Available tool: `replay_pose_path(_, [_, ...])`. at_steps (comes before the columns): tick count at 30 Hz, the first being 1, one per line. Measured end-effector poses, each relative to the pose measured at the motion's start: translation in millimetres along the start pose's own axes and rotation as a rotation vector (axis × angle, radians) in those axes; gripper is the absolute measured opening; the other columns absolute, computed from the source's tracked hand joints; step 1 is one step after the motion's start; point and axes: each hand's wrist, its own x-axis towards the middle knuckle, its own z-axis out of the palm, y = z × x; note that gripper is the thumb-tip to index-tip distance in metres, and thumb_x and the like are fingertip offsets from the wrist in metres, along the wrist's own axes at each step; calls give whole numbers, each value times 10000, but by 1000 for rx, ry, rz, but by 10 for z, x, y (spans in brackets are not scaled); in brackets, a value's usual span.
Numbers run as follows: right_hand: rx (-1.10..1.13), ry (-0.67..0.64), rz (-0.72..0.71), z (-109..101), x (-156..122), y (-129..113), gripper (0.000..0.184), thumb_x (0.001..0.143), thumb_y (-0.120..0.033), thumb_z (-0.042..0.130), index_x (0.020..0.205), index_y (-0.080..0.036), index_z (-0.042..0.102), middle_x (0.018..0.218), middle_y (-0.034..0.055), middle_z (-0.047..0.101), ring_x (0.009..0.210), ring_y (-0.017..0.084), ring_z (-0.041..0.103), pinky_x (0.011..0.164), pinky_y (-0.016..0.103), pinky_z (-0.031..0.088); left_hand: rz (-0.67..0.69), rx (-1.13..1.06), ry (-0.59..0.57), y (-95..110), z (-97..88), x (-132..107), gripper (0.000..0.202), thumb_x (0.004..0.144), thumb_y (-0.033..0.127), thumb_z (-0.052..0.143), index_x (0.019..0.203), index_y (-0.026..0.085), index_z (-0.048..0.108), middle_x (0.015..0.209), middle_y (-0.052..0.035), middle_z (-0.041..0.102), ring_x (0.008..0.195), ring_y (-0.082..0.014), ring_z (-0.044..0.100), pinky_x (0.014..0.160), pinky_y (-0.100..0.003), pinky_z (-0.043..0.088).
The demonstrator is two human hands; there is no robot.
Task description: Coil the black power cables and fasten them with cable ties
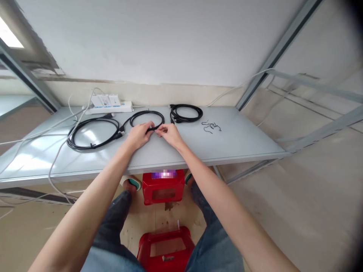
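A coiled black cable point(159, 113) lies on the grey shelf top in front of me, with a small tie at its far side. My left hand point(140, 135) is closed on the near side of this coil, thumb and fingers around the strands. Close by on the right, my right hand point(170, 134) pinches at the same stretch of the coil. Whatever is between its fingertips is too small and covered to make out. Several thin black twist ties point(211, 126) lie loose to the right.
Another black cable coil point(93, 146) lies at the left, and one more coil point(188, 120) sits back right. A white power strip point(124, 107) with plugged-in adapters stands against the wall, its white cords crossing the left side. Red stools point(163, 189) stand below the metal shelf point(241, 145).
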Motion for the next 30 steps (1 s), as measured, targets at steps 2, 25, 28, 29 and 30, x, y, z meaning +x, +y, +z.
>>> replay_pose_path(2, [-5,-4,14,7,-1,-1,56,863,-210,781,829,-167,768,703,11,738,691,160,688,735,272,524,-4,1,-8,9,-3,-8,333,993,326,525,1295,263,652,1154,-107,806,1092,-329,739,869,-388,526])
replay_pose_path(25, [-390,26,-17,103,20,6,128,991,-223,695,910,-228,795,839,13,792,767,168,679,717,251,413,-3,-19,-64,-27,21,51,305,1020,289,461,1271,242,627,1204,-128,783,1102,-319,736,967,-426,528])
replay_pose_path(28, [-419,31,0,105,17,-12,190,1014,-236,668,872,-223,793,799,12,773,714,162,639,681,257,373,-7,-15,-76,-20,26,52,284,1024,267,461,1257,236,621,1189,-120,782,1105,-304,729,971,-408,519])
replay_pose_path(29, [-428,28,5,105,13,-25,200,1018,-241,663,868,-222,793,789,12,767,698,161,624,672,261,361,-5,-15,-80,-17,24,51,279,1024,262,463,1254,234,619,1188,-119,781,1107,-303,727,970,-407,517])
replay_pose_path(30, [-438,27,9,104,7,-39,205,1021,-244,659,868,-223,794,784,12,764,692,162,614,668,264,353,-5,-13,-82,-15,21,50,273,1023,257,468,1249,234,618,1191,-119,780,1109,-302,725,972,-408,515])
